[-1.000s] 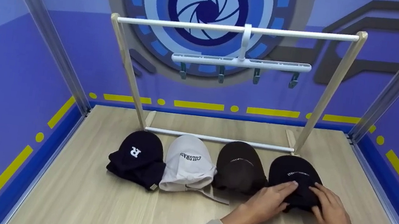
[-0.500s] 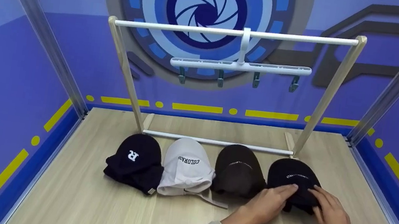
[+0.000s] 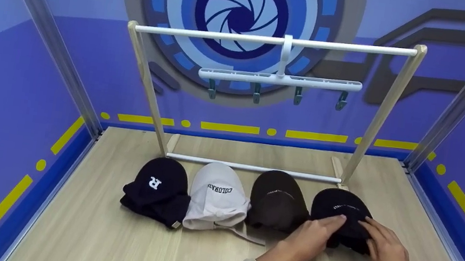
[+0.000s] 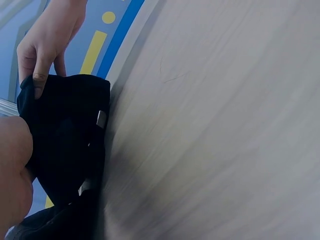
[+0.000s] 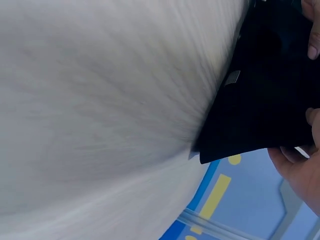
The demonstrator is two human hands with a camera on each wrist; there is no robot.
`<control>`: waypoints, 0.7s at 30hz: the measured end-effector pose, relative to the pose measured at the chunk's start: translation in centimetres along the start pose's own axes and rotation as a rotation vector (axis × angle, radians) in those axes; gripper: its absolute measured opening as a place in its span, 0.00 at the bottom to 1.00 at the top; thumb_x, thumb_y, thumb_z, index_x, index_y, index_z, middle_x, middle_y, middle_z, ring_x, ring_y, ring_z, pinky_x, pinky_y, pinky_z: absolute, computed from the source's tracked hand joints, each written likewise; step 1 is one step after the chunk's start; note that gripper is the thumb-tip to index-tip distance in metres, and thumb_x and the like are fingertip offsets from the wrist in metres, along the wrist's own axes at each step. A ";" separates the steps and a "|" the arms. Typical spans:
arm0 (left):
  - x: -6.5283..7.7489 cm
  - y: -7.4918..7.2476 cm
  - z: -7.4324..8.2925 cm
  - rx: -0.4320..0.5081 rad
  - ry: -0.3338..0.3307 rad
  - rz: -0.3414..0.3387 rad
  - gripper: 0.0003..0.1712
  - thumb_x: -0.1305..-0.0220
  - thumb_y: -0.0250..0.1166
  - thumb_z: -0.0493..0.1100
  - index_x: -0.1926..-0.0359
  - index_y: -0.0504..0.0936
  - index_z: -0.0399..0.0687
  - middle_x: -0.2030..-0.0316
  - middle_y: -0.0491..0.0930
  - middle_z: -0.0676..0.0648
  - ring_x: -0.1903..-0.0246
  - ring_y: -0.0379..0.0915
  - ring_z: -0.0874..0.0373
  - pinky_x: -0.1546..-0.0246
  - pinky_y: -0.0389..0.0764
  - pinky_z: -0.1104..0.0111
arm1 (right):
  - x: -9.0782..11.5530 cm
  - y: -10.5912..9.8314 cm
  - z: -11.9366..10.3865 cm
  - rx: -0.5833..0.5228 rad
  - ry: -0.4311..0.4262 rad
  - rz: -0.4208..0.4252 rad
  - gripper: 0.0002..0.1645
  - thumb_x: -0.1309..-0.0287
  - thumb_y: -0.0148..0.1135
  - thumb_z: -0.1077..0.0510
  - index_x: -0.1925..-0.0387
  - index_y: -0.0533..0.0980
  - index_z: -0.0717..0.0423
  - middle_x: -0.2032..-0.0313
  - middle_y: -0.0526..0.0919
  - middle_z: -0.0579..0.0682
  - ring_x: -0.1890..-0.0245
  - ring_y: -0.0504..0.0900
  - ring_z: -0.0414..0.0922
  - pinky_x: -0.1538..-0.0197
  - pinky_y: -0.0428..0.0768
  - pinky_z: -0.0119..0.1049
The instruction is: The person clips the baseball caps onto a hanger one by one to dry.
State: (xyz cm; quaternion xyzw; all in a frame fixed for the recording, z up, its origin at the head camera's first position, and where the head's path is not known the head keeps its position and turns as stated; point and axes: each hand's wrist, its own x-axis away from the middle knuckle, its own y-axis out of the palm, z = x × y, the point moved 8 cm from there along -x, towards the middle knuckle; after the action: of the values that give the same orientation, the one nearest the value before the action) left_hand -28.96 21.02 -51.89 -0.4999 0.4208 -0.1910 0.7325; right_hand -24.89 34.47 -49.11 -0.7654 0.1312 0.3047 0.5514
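With both hands on the rightmost blk cap (image 3: 342, 201), I see L hand (image 3: 303, 238) pinching its L side and R hand (image 3: 389, 252) its R side, fingers curled, gaps closed to fabric thickness; L thumb partly hidden in head view. Cap sits between hands & slightly fwd, on table (image 3: 123, 246); long axis approx front-to-back, rounded end twd rack (image 3: 375, 122), near edge twd person. Neither hand clearly nearer. Hanger (image 3: 239, 76) is up, behind & L of cap; its rightmost hook (image 3: 341, 102) roughly above, well apart.

Materials: cap = soft matte cloth, small shiny tab (image 4: 101, 119), prob. metal. Brown cap (image 3: 279, 199) just L, then white cap (image 3: 217, 191) w/ loose strap, then navy cap (image 3: 160, 184) w/ white "R", all slumped domes. Rack = pale wood-look posts, smooth white rails; hanger glossy, prob. plastic. Table wood-grain.
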 end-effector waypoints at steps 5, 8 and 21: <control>-0.2 -0.4 0.1 -0.005 0.012 0.004 0.41 0.45 0.65 0.33 0.31 0.63 0.52 0.35 0.67 0.54 0.43 0.69 0.64 0.48 0.69 0.82 | -0.4 -0.5 -0.1 0.003 0.009 0.023 0.28 0.60 0.66 0.77 0.53 0.80 0.57 0.49 0.79 0.55 0.51 0.77 0.54 0.55 0.73 0.47; -0.3 -0.6 0.2 -0.003 0.013 0.007 0.40 0.45 0.64 0.33 0.31 0.63 0.53 0.35 0.67 0.54 0.43 0.69 0.64 0.49 0.70 0.82 | -0.5 -0.9 -0.2 -0.005 0.010 0.038 0.29 0.61 0.67 0.77 0.53 0.80 0.57 0.50 0.79 0.55 0.51 0.77 0.54 0.51 0.74 0.39; -0.5 -1.6 0.4 0.024 0.023 0.026 0.40 0.44 0.64 0.33 0.30 0.62 0.50 0.35 0.67 0.52 0.40 0.67 0.62 0.44 0.67 0.80 | -0.9 -1.8 -0.5 -0.022 0.016 0.047 0.30 0.60 0.66 0.79 0.51 0.79 0.57 0.51 0.80 0.55 0.50 0.77 0.54 0.52 0.74 0.42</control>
State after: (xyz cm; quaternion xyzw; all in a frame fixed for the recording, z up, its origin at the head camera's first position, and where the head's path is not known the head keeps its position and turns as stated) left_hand -28.75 20.93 -50.21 -0.4832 0.4332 -0.1924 0.7361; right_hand -24.44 34.52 -47.03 -0.7707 0.1501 0.3126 0.5346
